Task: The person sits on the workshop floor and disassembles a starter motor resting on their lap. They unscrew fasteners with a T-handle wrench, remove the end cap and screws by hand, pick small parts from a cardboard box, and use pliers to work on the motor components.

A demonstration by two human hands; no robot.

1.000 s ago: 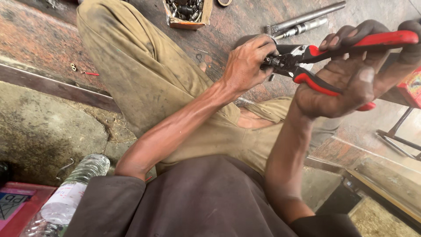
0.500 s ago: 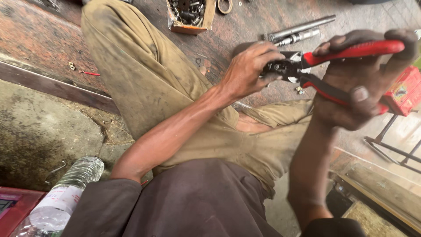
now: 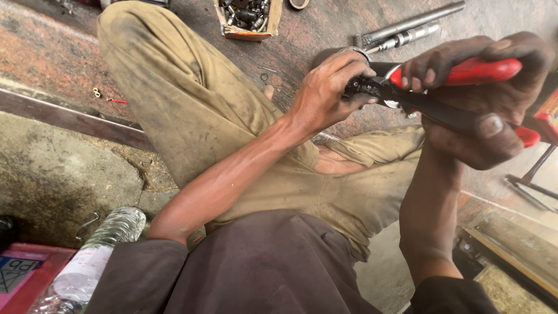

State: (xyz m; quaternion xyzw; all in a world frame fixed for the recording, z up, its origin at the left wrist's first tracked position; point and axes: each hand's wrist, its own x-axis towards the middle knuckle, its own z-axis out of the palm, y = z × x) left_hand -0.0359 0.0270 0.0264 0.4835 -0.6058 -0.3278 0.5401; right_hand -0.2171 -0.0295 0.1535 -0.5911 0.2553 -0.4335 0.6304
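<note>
While our right hand (image 3: 482, 110) stays clenched around the red-handled black pliers (image 3: 453, 87), now lower and closer to us than half a second ago, our left hand (image 3: 328, 93) pinches a small dark metal part (image 3: 363, 87) at their nose, above our knee.

Right hand (image 3: 482, 110) grips red-handled pliers (image 3: 459, 87), fingers wrapped over both handles, tool held roughly level above the lap. Left hand (image 3: 331, 90) pinches a small dark part (image 3: 360, 87) right at the pliers' nose; what kind of part is unclear. Person sits on stone floor (image 3: 52, 75), knee in dirty khaki trousers (image 3: 192, 110) raised. Behind the hands: cardboard box of metal bits (image 3: 247, 17), two metal rods (image 3: 407, 29). Lower left: clear plastic bottle (image 3: 99, 250) lying beside a red box (image 3: 23, 279).
</note>
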